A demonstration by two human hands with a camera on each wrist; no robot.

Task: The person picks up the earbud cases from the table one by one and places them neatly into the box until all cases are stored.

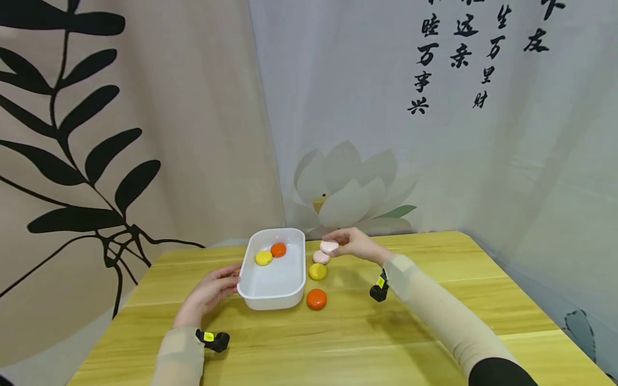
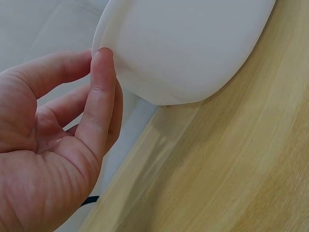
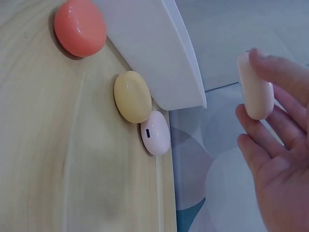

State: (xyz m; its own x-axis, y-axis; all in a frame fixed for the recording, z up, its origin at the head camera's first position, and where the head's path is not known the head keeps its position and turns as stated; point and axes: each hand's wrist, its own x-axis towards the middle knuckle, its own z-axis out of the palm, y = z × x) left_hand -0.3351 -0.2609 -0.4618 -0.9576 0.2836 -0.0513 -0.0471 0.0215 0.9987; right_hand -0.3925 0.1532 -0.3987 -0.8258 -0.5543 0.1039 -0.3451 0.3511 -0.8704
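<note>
A white rectangular container [image 1: 272,289] stands on the table, with a yellow disc [image 1: 263,258] and an orange disc [image 1: 278,249] inside. At its left rim, my left hand [image 1: 212,292] pinches the edge between thumb and fingers. My right hand [image 1: 354,244] holds a smooth pink disc [image 3: 257,89] by thumb and fingertips, raised off the table to the container's right. Below it rests a second pink disc [image 3: 155,133] with a small dark slot in its side. A yellow disc [image 1: 317,271] lies close to that one, and an orange disc [image 1: 316,299] sits nearer the front.
The wooden table [image 1: 289,348] ends just behind the container. Beyond that edge hangs a curtain [image 1: 357,96] printed with leaves, a flower and dark characters. A black wrist camera [image 1: 379,287] is strapped to the right wrist, another wrist camera [image 1: 214,340] to the left.
</note>
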